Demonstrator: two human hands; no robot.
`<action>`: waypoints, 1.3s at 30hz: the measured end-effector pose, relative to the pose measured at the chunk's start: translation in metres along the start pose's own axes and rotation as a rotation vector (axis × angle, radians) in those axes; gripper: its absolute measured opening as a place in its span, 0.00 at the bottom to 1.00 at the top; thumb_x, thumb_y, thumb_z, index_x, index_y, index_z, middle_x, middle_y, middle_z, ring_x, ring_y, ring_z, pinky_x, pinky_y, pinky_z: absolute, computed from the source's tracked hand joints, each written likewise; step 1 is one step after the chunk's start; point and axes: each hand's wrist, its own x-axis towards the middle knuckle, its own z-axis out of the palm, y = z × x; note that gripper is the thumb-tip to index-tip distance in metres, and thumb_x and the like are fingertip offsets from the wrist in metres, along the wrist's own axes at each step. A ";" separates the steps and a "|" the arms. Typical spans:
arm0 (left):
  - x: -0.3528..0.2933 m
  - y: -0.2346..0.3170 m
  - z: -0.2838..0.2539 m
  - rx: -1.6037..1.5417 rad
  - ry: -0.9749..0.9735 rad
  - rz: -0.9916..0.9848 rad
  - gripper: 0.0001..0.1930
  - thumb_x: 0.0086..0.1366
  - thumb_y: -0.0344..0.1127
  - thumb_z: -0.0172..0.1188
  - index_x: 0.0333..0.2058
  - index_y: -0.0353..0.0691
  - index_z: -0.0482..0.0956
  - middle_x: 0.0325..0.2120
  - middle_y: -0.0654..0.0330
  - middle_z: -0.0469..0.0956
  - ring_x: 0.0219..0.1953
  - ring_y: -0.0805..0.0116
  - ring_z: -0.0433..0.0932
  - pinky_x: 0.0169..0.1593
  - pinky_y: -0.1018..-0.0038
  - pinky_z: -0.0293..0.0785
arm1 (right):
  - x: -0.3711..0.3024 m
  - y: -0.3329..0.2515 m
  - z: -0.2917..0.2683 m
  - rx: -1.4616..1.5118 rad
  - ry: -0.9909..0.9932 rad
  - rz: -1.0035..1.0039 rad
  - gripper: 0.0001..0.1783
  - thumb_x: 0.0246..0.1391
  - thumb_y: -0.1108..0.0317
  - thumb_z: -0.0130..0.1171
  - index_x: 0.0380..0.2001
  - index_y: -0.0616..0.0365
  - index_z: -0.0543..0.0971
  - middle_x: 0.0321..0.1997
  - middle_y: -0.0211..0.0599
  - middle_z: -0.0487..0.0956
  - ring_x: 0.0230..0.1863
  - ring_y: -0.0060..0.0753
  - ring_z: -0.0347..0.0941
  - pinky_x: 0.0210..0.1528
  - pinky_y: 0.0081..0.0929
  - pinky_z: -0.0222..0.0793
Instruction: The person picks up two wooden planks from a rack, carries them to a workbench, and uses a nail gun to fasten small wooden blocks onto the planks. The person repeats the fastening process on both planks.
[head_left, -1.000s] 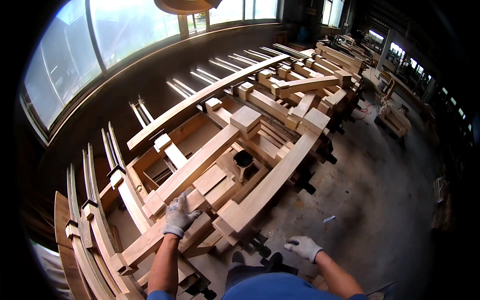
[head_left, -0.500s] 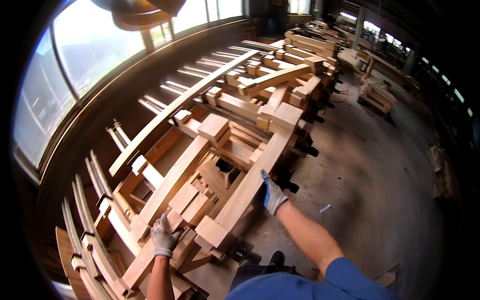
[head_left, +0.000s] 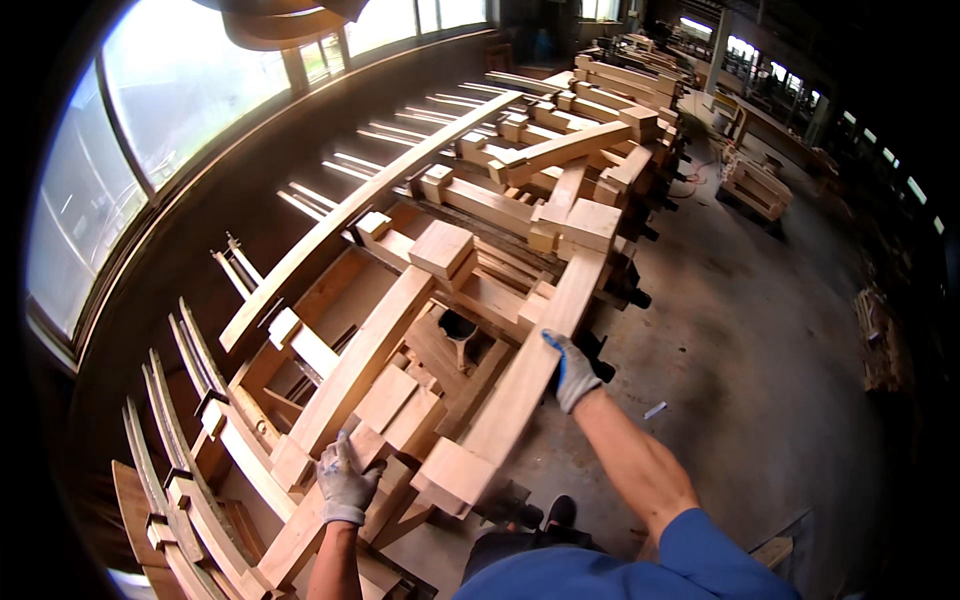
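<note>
A wooden frame of pale, square-cut timber lies before me. It has two long beams, the left beam and the right beam, with a thick block near the far end of the left one. My right hand, in a grey and blue work glove, grips the right beam's outer edge; its fingers below are hidden. At the frame's near end my left hand, gloved too, holds the near crosspiece, fingers curled over it. Shorter wood blocks sit between the beams.
More timber frames stretch away on supports. A long loose plank lies along the left. Paired metal rails stick out toward the windows. A wooden crate-like stand rests on the concrete floor at right.
The wooden frame has shifted a little to the right, its beams and blocks together. Both my hands have moved right with it, keeping their hold. The long loose plank has barely moved.
</note>
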 end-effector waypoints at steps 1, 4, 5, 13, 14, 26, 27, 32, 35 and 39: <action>-0.001 -0.004 -0.001 0.010 0.001 -0.007 0.52 0.47 0.52 0.82 0.67 0.37 0.67 0.50 0.48 0.78 0.54 0.47 0.76 0.59 0.53 0.71 | -0.009 -0.008 0.009 0.008 -0.028 0.011 0.34 0.50 0.54 0.78 0.57 0.56 0.79 0.50 0.34 0.83 0.53 0.37 0.78 0.63 0.36 0.74; 0.001 -0.011 -0.012 -0.027 -0.109 -0.014 0.56 0.48 0.51 0.82 0.70 0.34 0.63 0.54 0.45 0.77 0.57 0.45 0.75 0.62 0.53 0.71 | -0.029 -0.028 0.010 0.008 -0.047 -0.046 0.30 0.53 0.58 0.75 0.57 0.56 0.78 0.48 0.38 0.82 0.51 0.41 0.79 0.60 0.43 0.77; 0.000 -0.016 -0.012 -0.041 -0.133 0.002 0.57 0.48 0.51 0.83 0.71 0.33 0.61 0.55 0.44 0.77 0.58 0.44 0.75 0.63 0.54 0.71 | -0.029 -0.036 0.001 0.017 -0.055 -0.051 0.29 0.55 0.59 0.74 0.57 0.57 0.76 0.45 0.42 0.83 0.47 0.45 0.82 0.55 0.45 0.82; 0.018 -0.006 -0.034 0.096 -0.432 -0.067 0.54 0.45 0.55 0.84 0.63 0.29 0.66 0.56 0.41 0.77 0.60 0.44 0.77 0.63 0.59 0.74 | -0.092 -0.132 -0.050 -0.336 0.053 -0.183 0.23 0.51 0.58 0.75 0.45 0.61 0.84 0.38 0.37 0.85 0.38 0.34 0.85 0.44 0.34 0.84; 0.021 -0.004 -0.033 0.094 -0.439 -0.080 0.48 0.43 0.57 0.84 0.55 0.32 0.71 0.52 0.43 0.80 0.56 0.44 0.80 0.60 0.58 0.77 | -0.106 -0.145 -0.063 -0.389 0.091 -0.228 0.23 0.50 0.59 0.75 0.44 0.62 0.84 0.37 0.38 0.85 0.36 0.33 0.84 0.42 0.34 0.83; 0.065 0.040 -0.105 -0.023 -0.250 -0.007 0.37 0.48 0.58 0.80 0.44 0.37 0.73 0.35 0.43 0.83 0.42 0.42 0.83 0.49 0.53 0.79 | -0.285 -0.136 -0.194 -0.720 0.213 -0.179 0.35 0.45 0.59 0.73 0.54 0.70 0.77 0.42 0.48 0.84 0.38 0.42 0.85 0.40 0.37 0.85; 0.068 0.045 -0.110 -0.040 -0.210 0.019 0.36 0.49 0.58 0.79 0.43 0.37 0.73 0.34 0.43 0.83 0.41 0.42 0.84 0.49 0.54 0.78 | -0.297 -0.126 -0.199 -0.697 0.228 -0.126 0.35 0.44 0.59 0.73 0.53 0.70 0.77 0.41 0.48 0.84 0.37 0.42 0.85 0.40 0.36 0.85; 0.090 0.078 -0.102 -0.033 -0.349 0.009 0.37 0.49 0.58 0.78 0.47 0.37 0.72 0.35 0.44 0.84 0.41 0.42 0.85 0.50 0.55 0.79 | -0.332 -0.080 -0.193 -0.663 0.280 -0.004 0.34 0.40 0.62 0.72 0.51 0.69 0.79 0.40 0.41 0.82 0.36 0.34 0.82 0.39 0.32 0.81; 0.099 0.095 -0.079 0.003 -0.376 0.030 0.37 0.49 0.57 0.77 0.48 0.36 0.73 0.39 0.42 0.84 0.43 0.40 0.83 0.53 0.54 0.79 | -0.347 -0.065 -0.198 -0.671 0.269 0.001 0.34 0.39 0.63 0.72 0.51 0.69 0.79 0.40 0.41 0.82 0.36 0.34 0.82 0.40 0.31 0.81; 0.104 0.101 -0.059 0.024 -0.445 0.045 0.37 0.50 0.55 0.76 0.51 0.35 0.75 0.47 0.40 0.83 0.52 0.44 0.83 0.57 0.55 0.78 | -0.369 -0.054 -0.188 -0.694 0.249 0.001 0.35 0.39 0.65 0.72 0.53 0.70 0.78 0.41 0.40 0.82 0.39 0.33 0.82 0.42 0.30 0.81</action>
